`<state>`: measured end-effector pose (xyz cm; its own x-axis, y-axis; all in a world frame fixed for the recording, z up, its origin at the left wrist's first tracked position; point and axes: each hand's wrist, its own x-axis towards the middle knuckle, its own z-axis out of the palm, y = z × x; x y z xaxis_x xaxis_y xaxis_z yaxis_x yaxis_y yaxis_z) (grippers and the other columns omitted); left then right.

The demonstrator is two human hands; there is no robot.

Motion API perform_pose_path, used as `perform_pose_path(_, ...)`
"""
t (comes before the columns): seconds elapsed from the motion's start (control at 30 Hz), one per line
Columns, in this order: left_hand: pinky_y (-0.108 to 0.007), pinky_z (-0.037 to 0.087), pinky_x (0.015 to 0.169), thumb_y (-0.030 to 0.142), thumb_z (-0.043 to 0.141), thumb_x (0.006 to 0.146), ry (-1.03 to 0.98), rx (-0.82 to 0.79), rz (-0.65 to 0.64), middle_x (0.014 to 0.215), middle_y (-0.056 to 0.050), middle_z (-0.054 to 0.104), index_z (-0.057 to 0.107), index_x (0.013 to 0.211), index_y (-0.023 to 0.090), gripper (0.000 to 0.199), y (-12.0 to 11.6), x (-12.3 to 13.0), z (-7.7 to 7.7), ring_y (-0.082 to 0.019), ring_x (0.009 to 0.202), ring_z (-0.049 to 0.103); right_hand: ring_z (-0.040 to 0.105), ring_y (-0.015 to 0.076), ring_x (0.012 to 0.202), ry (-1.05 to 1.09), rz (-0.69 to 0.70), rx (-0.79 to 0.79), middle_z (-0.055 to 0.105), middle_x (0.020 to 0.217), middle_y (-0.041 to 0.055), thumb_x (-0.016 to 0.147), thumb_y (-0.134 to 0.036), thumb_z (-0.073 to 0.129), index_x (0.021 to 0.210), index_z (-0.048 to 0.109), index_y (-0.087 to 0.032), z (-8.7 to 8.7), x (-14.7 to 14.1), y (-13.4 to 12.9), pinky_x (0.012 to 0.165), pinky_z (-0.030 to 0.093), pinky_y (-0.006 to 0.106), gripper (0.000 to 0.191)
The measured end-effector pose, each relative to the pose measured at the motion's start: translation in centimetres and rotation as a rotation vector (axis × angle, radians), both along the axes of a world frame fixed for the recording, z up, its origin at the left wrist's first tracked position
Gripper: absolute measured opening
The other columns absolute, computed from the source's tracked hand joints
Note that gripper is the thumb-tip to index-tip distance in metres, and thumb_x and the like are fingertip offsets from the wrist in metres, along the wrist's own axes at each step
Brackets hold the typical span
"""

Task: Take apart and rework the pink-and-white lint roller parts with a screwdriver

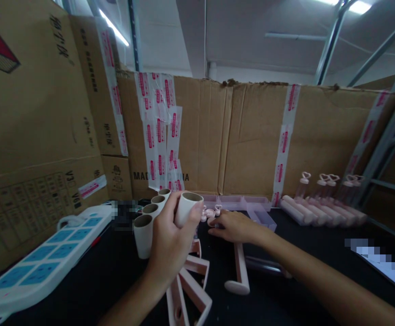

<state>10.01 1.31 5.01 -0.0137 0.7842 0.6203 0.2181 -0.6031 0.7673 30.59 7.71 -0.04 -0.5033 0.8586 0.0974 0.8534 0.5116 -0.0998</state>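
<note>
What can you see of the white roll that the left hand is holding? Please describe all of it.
The white roll is a short tube, white outside with a brown, cardboard-looking inner wall. Its open end faces up and to the right, so it is tilted. The left hand grips it from below and behind, above the black table. Similar upright rolls stand just left of it.

Dim room; ceiling tube lights (114, 28) glare overhead, the black table (302, 253) swallows detail, edges bend and blur.

My left hand (170, 240) hiding lower roll (187, 207), my right fingertips (214, 225) covering something unreadable, power strip (44, 262) clipped at table's left edge
</note>
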Motion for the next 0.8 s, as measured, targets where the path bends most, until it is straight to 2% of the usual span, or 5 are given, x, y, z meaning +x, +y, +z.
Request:
perform_pose_path(0.2,-0.022,0.047,0.062,0.044,0.062,0.093,-0.018,-0.005,-0.004,0.082,-0.001,0.065,0.059,0.098,0.025,0.021,-0.2,-0.1,-0.2,-0.017,0.078,0.062,0.064,0.0246,0.099,0.000,0.018,0.014,0.062,0.114,0.0090,0.105,-0.037,0.065,0.117,0.065,-0.014,-0.2,-0.5,0.2,0.089,0.056,0.044,0.026)
perform_pose_path(0.47,-0.021,0.044,0.039,0.050,0.063,0.088,-0.227,-0.172,-0.092,0.069,0.002,0.058,0.054,0.095,0.023,0.030,-0.4,0.2,0.4,-0.014,0.045,0.055,0.065,0.0212,0.088,0.200,-0.022,0.221,0.064,0.098,0.0051,0.103,-0.030,0.068,0.103,0.066,-0.013,1.1,-0.1,-0.1,0.083,0.057,0.039,0.017)
perform_pose_path(0.57,-0.026,0.048,0.037,0.055,0.061,0.086,-0.477,-0.343,-0.218,0.067,0.000,0.060,0.055,0.095,0.020,0.037,-0.1,0.3,0.7,-0.017,0.044,0.056,0.063,0.0195,0.085,0.393,-0.033,0.444,0.063,0.092,0.0039,0.108,-0.022,0.055,0.098,0.065,-0.014,3.1,-0.5,-2.0,0.081,0.053,0.034,0.017)
perform_pose_path(0.67,-0.028,0.055,0.046,0.049,0.057,0.089,-0.754,-0.517,-0.351,0.070,-0.005,0.064,0.060,0.092,0.014,0.035,0.0,0.2,1.0,-0.017,0.051,0.060,0.062,0.0176,0.084,0.557,0.067,0.652,0.062,0.093,0.0034,0.111,-0.029,0.048,0.107,0.061,-0.016,4.3,-1.8,-5.3,0.075,0.050,0.029,0.019)
perform_pose_path(0.8,-0.027,0.057,0.055,0.036,0.056,0.093,-0.957,-0.672,-0.408,0.077,-0.008,0.068,0.064,0.097,0.011,0.026,-0.3,0.4,1.0,-0.018,0.062,0.065,0.064,0.0167,0.092,0.571,0.236,0.790,0.060,0.115,0.0060,0.110,-0.041,0.053,0.123,0.055,-0.018,3.3,-4.0,-8.8,0.066,0.051,0.024,0.027)
